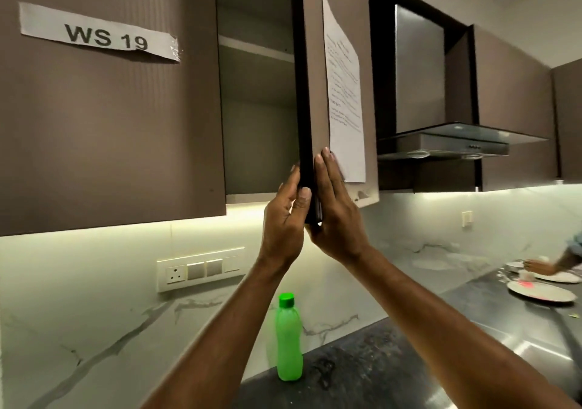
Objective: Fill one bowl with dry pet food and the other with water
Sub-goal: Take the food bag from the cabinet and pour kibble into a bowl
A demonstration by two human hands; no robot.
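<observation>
Head view: my left hand (285,216) grips the open door's (315,93) dark edge, my right hand (338,213) lies flat on its brown front. Below, a green bottle (289,339) stands upright on the bench (371,374).

I see a row of brown wall cabinets (110,109) along the far wall, one labelled "WS 19" (97,32). Right of it a cabinet door (340,62) stands ajar with a printed sheet (345,93) taped on it. Further right hangs a glass-edged chimney hood (453,139). Warm strip light glows under the cabinets onto a white marble backsplash (94,330), which carries a switch panel (201,268). A dark stone counter (362,371) runs below.
</observation>
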